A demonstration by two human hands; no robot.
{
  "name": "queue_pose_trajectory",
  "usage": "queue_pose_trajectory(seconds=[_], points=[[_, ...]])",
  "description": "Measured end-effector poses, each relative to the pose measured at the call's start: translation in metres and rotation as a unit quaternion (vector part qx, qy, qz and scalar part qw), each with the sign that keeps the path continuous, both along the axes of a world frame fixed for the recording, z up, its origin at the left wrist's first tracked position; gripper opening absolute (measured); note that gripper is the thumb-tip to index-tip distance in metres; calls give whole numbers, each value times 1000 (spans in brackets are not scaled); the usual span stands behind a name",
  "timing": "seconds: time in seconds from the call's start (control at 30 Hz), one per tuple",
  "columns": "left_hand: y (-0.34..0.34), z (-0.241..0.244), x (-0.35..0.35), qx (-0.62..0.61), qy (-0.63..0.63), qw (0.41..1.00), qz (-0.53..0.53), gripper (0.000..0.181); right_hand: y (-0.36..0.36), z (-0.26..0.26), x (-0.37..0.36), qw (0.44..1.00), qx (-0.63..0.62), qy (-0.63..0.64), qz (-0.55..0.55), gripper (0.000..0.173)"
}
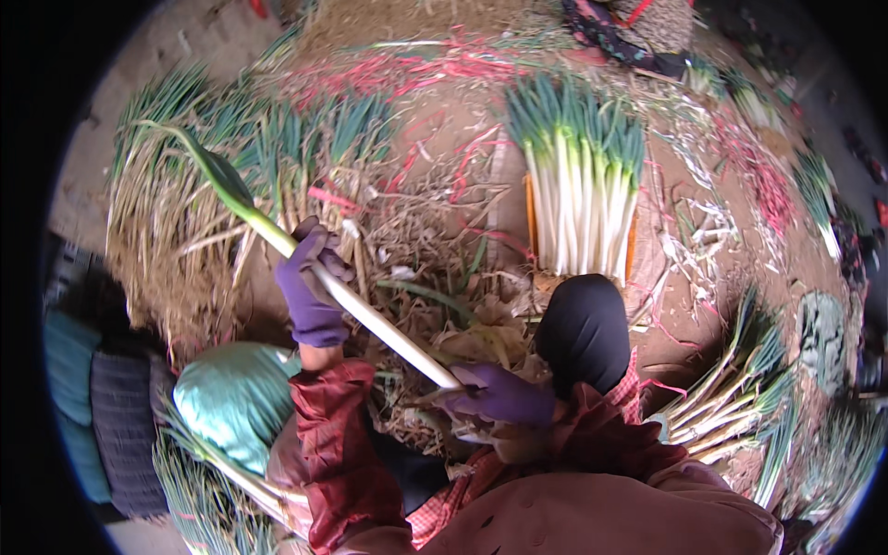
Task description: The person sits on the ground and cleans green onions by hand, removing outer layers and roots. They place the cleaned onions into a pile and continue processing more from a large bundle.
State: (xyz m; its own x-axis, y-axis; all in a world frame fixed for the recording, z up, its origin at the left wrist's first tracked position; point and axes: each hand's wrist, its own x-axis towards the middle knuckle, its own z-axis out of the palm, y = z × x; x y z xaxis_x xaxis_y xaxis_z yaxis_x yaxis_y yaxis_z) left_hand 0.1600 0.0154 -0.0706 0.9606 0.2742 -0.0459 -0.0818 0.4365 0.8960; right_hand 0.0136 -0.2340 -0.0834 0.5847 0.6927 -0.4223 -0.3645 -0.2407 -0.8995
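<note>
A long green onion (378,320) with a white shaft and green leaves lies diagonally across the view. My left hand (313,281), in a purple glove, is closed round its shaft near the green part. At its lower, root end is my right hand (496,394), also purple-gloved, with the fingers pressed on the stalk end; peeled layers hang below. Beyond my knee, a neat bundle of cleaned green onions (579,187) stands between orange uprights. Unpeeled green onions (201,229) with dry brown outer leaves and soil are heaped at the left.
Peeled husks (479,340) cover the ground between my legs. Pink plastic ties (416,69) are strewn beyond. More green onions (735,395) lie at the right, others (208,492) at lower left. Another person's patterned sleeve or leg (610,38) shows at the top.
</note>
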Motion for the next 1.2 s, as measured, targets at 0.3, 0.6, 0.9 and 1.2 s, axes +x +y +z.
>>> queue_pose_trajectory(seconds=[0.3, 0.6, 0.9, 1.2], points=[[-156, 8, -5, 142, -51, 944, -293, 46, -172, 28, 60, 899, 156, -31, -409, 40], [-145, -158, -64, 168, 161, 951, -202, 25, -251, -181, 193, 788, -270, -77, -548, 26], [-82, -189, -7, 151, 186, 970, -50, 21, -261, -315, 199, 709, -569, -196, -368, 55], [103, -324, 81, 449, 292, 814, 225, 28, -255, -260, 173, 677, -560, -390, -276, 70]])
